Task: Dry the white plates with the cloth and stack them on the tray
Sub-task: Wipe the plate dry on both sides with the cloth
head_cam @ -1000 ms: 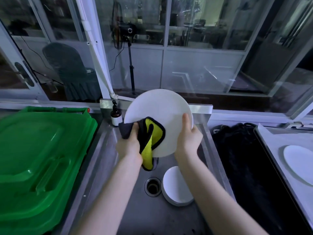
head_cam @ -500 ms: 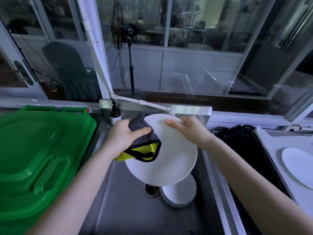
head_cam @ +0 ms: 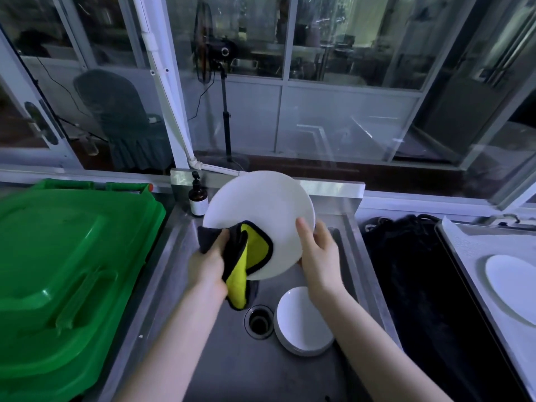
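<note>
Green bin [head_cam: 66, 274], soap bottle [head_cam: 198, 198], drain [head_cam: 259, 322].

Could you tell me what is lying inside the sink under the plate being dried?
A stack of white plates sits beside the drain in the sink. The right forearm covers its upper edge.

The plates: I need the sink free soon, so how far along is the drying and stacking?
Done: one plate already lies on the tray at right. In hand: the right hand holds a plate over the sink while the left hand wipes it with the cloth. Left: a small stack of plates beside the drain.
</note>
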A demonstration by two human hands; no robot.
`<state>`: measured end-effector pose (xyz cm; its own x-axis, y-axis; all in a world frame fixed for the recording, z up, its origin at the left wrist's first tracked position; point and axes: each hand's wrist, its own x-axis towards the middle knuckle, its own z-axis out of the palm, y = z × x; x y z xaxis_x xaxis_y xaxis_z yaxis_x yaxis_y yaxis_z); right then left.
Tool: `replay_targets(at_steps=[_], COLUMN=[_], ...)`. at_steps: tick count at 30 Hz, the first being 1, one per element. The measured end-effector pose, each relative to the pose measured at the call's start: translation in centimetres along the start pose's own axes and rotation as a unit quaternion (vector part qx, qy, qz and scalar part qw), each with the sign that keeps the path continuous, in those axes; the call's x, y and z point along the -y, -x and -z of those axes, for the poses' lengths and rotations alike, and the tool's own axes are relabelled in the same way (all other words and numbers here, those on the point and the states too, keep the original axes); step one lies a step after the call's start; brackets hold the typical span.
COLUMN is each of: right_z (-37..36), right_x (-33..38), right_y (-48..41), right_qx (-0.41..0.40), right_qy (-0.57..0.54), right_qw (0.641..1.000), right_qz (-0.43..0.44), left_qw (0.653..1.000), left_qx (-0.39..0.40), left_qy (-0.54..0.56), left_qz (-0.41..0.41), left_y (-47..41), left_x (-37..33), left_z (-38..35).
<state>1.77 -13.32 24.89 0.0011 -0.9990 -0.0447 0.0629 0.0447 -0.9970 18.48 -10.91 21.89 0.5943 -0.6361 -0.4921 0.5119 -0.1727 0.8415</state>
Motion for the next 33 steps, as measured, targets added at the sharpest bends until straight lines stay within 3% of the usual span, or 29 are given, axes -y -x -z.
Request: replay_targets(at_steps=[2, 3, 5, 6, 7, 9, 12, 14, 16, 18, 21, 23, 25, 27, 30, 33], right_z=[2.4, 3.3, 4.3, 4.5, 4.4, 3.9, 3.4, 3.4, 3.3, 3.1, 2.6, 2.4, 2.0, 1.2, 0.2, 0.0], right_x=[0.4, 0.4, 0.5, 0.6, 0.6, 0.8, 1.4, 1.9, 1.9, 1.9, 2.1, 2.2, 2.2, 2.2, 2.2, 2.6], right_y=[0.0, -0.4, -0.9, -1.1, -1.3, -1.4, -1.5, -1.4, -0.9, -0.1, 0.9, 0.9, 1.1, 1.3, 0.9, 0.0], right_qx=[0.022, 0.044, 0.139, 0.180, 0.209, 0.222, 0.206, 0.187, 0.182, 0.190, 0.162, 0.152, 0.155, 0.146, 0.092, 0.041], right_qy=[0.179, 0.278, 0.462, 0.521, 0.554, 0.551, 0.507, 0.500, 0.501, 0.483, 0.359, 0.238, 0.130, 0.057, 0.034, 0.042], right_qw=[0.967, 0.914, 0.739, 0.657, 0.600, 0.552, 0.537, 0.544, 0.585, 0.673, 0.855, 0.939, 0.974, 0.986, 0.993, 0.996], right_qz=[0.181, 0.291, 0.470, 0.514, 0.538, 0.585, 0.642, 0.648, 0.612, 0.527, 0.336, 0.195, 0.106, 0.065, 0.068, 0.071], left_qw=[0.998, 0.997, 0.996, 0.994, 0.992, 0.986, 0.981, 0.977, 0.969, 0.968, 0.992, 0.987, 0.963, 0.916, 0.816, 0.753], left_qx=[0.003, 0.009, 0.034, 0.052, 0.072, 0.108, 0.152, 0.189, 0.237, 0.249, 0.094, 0.022, 0.021, 0.062, 0.196, 0.243], left_qy=[-0.044, -0.055, -0.074, -0.087, -0.100, -0.122, -0.115, -0.097, -0.066, -0.030, 0.069, 0.042, -0.052, -0.171, -0.253, -0.285], left_qz=[-0.038, -0.045, -0.044, -0.039, -0.031, -0.022, -0.019, 0.002, 0.036, 0.027, -0.042, -0.152, -0.262, -0.357, -0.481, -0.542], left_y=[-0.8, -1.0, -1.4, -1.5, -1.6, -1.5, -1.5, -1.6, -1.5, -1.5, -1.3, -1.0, 0.1, 1.5, 3.4, 4.2], left_x=[-1.5, -2.3, -3.7, -4.3, -4.8, -5.8, -6.7, -7.1, -7.8, -8.2, -7.6, -6.6, -5.1, -3.8, -1.9, -0.5], left_z=[1.2, 1.5, 1.5, 1.4, 1.2, 0.9, 0.8, 0.6, 0.6, 0.5, 0.2, -0.4, -1.3, -2.4, -4.0, -4.4])
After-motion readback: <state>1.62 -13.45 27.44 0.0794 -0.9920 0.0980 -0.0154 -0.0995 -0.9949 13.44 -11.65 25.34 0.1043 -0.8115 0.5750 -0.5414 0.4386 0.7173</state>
